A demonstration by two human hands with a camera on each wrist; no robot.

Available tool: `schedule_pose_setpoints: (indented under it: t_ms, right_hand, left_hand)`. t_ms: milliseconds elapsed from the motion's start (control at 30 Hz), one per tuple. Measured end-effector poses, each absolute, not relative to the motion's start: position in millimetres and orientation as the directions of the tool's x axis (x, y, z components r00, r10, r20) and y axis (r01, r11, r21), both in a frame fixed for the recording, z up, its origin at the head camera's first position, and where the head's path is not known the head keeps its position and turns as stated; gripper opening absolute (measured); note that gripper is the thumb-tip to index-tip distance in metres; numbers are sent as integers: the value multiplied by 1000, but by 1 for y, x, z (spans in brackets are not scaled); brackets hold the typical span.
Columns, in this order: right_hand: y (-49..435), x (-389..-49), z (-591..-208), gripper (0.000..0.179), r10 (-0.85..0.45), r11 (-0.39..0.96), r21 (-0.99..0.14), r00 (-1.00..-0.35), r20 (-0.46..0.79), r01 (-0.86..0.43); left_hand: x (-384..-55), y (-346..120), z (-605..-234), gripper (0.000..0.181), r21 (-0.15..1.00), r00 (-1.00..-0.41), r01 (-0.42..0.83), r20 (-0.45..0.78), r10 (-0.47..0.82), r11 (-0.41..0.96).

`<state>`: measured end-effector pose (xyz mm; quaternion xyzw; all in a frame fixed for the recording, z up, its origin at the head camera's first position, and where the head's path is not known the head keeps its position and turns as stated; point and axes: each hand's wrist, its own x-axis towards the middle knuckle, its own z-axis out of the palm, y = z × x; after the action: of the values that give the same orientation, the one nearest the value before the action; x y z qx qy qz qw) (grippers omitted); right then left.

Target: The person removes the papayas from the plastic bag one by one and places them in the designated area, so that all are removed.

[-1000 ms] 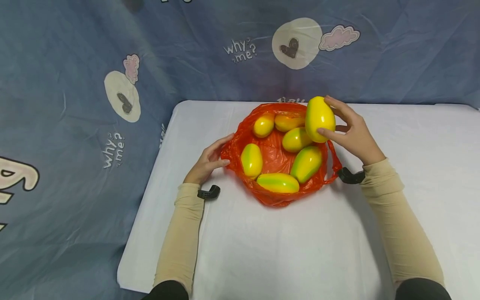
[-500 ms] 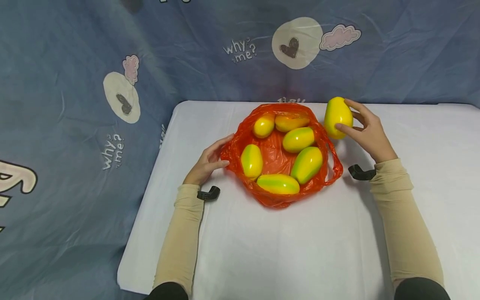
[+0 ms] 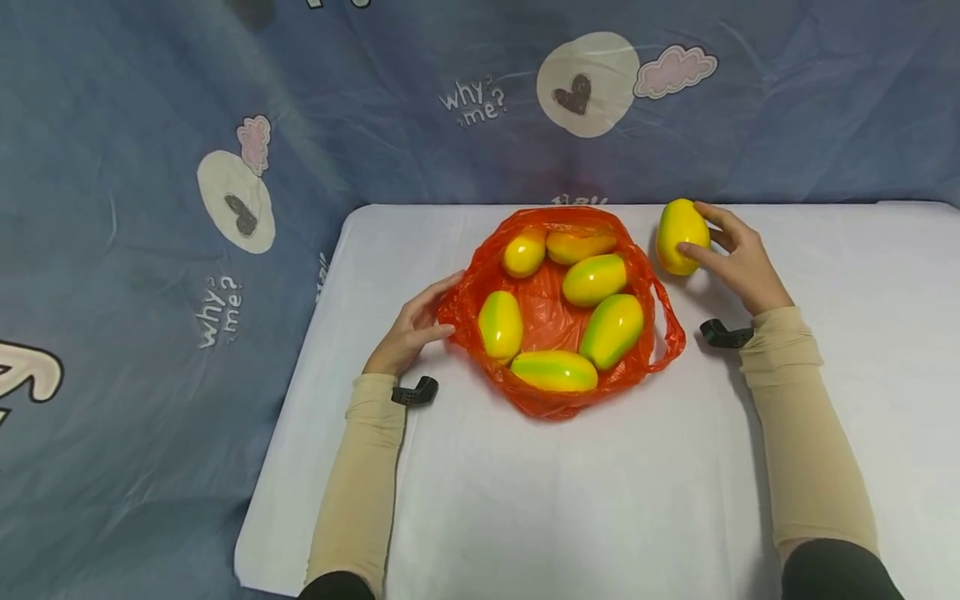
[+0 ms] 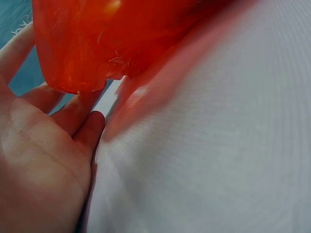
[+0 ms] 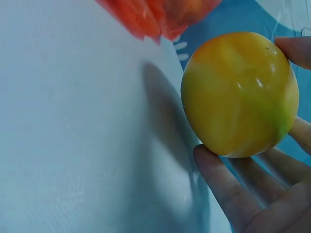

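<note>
A wide-mouthed red plastic bag [image 3: 547, 308] lies on the white table, with several glossy yellow-green mangoes inside, one of them a mango [image 3: 612, 331] at the right. Against the bag's left side rests my left hand [image 3: 408, 329], its fingers extended. The left wrist view shows the red film [image 4: 97, 48] against those fingers, the palm bare. My right hand [image 3: 742, 258] grips another yellow mango [image 3: 681, 237] between thumb and fingers, to the right of the bag. In the right wrist view this mango [image 5: 240, 94] is held at its sides, with its shadow on the table.
A white-covered table [image 3: 570, 500] spreads under both arms. Behind it and to the left hangs a blue printed cloth [image 3: 390, 100]. The bag's loop handle [image 3: 667, 333] sticks out on its right, toward the right wrist.
My right hand has carried its mango rightward from above the bag's right rim to beside the bag, lowering it slightly. My left hand keeps its place at the bag.
</note>
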<state>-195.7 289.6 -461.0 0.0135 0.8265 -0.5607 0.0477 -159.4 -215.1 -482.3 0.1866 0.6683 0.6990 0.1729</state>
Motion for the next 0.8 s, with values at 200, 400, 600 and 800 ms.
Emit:
schedule_pose_setpoints:
  t_ms: [200, 400, 600, 800]
  right_hand:
    - [293, -199, -465, 74, -20, 408, -909, -994, -105, 88]
    - [289, -202, -463, 74, -24, 457, -886, -994, -109, 86]
    - [289, -203, -464, 73, -33, 459, -884, -993, -110, 83]
    - [290, -204, -466, 72, -27, 456, -884, -991, -135, 108]
  left_hand:
    - [-158, -214, -484, 72, 999, -870, 4, 29, 491, -52]
    - [-159, -214, -482, 71, 999, -870, 19, 39, 492, -46]
    - [-159, -215, -483, 71, 999, -869, 25, 42, 493, -41]
    - [-160, -215, -483, 72, 999, -871, 18, 36, 490, -42]
